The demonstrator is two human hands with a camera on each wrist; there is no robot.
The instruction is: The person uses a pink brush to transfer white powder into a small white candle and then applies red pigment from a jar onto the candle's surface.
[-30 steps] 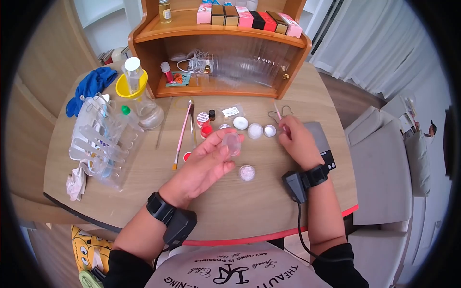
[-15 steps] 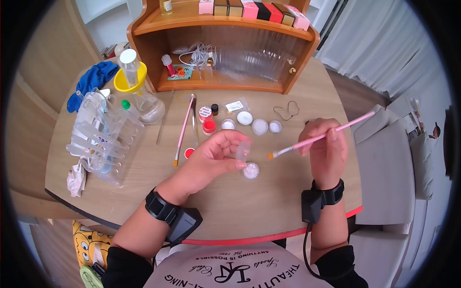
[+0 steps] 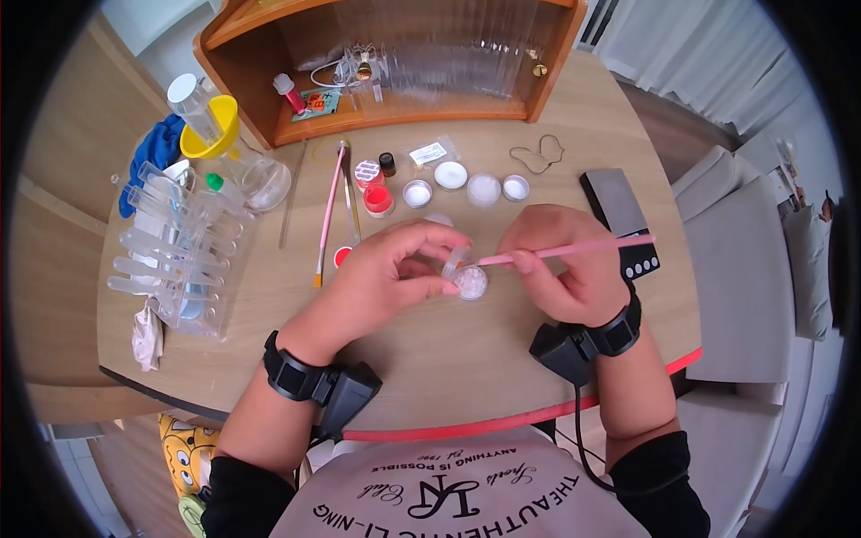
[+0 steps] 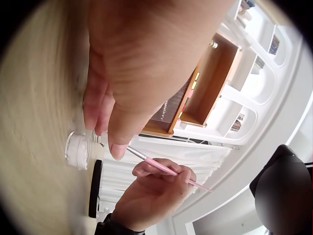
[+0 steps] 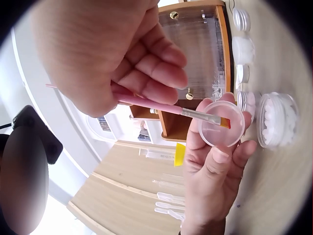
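My left hand (image 3: 368,282) pinches a small clear plastic cup (image 5: 208,137) by its sides, mouth tipped toward the right hand. My right hand (image 3: 574,269) grips a pink-handled brush (image 3: 583,247) like a pen. In the right wrist view its orange bristles (image 5: 225,123), reddish at the edge, reach over the cup's mouth. Below the cup, on the table, stands a round clear jar (image 3: 471,285) of white chunks, seen from the side in the left wrist view. The left fingers partly cover the cup in the head view.
Small pots, including a red one (image 3: 378,200) and a white one (image 3: 451,175), stand beyond the hands. A second pink brush (image 3: 329,215) lies left. A grey scale (image 3: 619,211) sits right, a clear rack (image 3: 202,296) far left, a wooden cabinet (image 3: 395,122) at the back.
My right hand picked up the pink brush from the back right, brought it nearer and lowered its bristles to the cup. The left hand turned the cup's mouth toward the right.
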